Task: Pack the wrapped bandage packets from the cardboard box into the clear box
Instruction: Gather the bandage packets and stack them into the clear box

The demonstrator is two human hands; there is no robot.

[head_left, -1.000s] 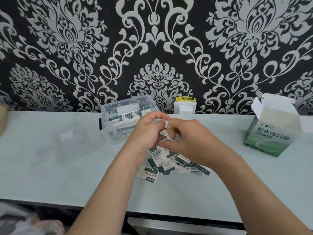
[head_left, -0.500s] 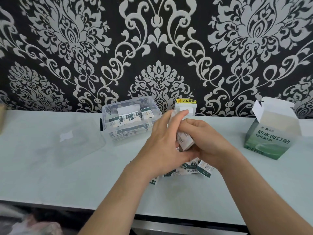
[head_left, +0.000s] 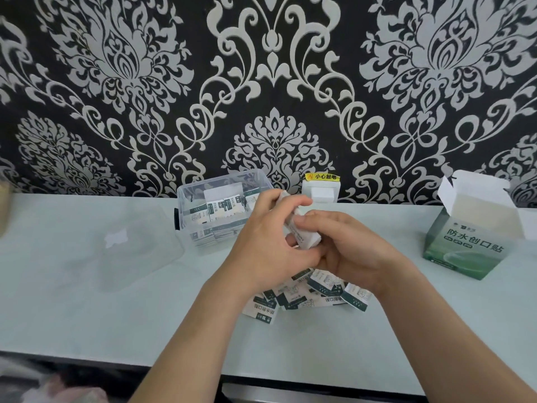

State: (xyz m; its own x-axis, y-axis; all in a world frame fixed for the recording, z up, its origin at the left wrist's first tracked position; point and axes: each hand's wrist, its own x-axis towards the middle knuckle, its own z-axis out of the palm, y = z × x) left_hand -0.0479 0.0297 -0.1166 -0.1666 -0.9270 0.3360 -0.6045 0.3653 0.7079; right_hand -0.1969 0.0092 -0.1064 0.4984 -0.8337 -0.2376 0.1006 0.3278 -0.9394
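Item, clear box [head_left: 186, 216]: stands open at the back of the table [head_left: 87, 315], close to the patterned wallpaper [head_left: 116, 82]. It holds a batch of packed packets [head_left: 223, 205], some on edge and some flat, and looks to have room left above them. Item, lid [head_left: 136, 245]: clear, lying flat on the table to the left of the clear box. Item, cardboard box [head_left: 465, 251]: green, at the right, well apart from the clear box, flaps up. From here its inside shows only pale card, and I cannot tell whether any packets remain in it. Item, loose packets [head_left: 305, 295]: a scattered heap on the table, below and partly hidden by the hands, not yet packed. Item, small stack [head_left: 306, 238]: several packets squared together, held above the heap and just right of the clear box. Left hand [head_left: 267, 245]: thumb and fingers curled round the small stack. Right hand [head_left: 348, 251]: fingers curled onto the near side of the same stack, gripping it too. Item, wall socket [head_left: 321, 194]: white with a yellow label, behind the hands. Assessment: the task appears partly done, with one portion already in the clear box. Still outstanding are the stack in hand, the heap on the table, and perhaps the fitting of the lid.
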